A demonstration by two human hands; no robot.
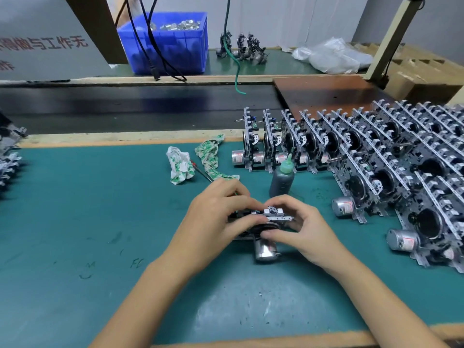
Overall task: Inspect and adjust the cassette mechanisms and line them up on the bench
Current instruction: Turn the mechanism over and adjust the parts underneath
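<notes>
Mid-bench, the left hand [221, 209] and right hand [298, 227] grasp one cassette mechanism [261, 222], seemingly adjusting it; next, stand it beside the row [288, 144] at the far edge

Held cassette mechanism [261, 222]: mostly covered by the left hand [216, 217] and right hand [303, 229].
Lined-up mechanisms [376, 156]: rows cut off at the right edge.
Left-edge parts [8, 156]: cropped, blurred.
Red sign lettering [45, 45]: cropped.
</notes>
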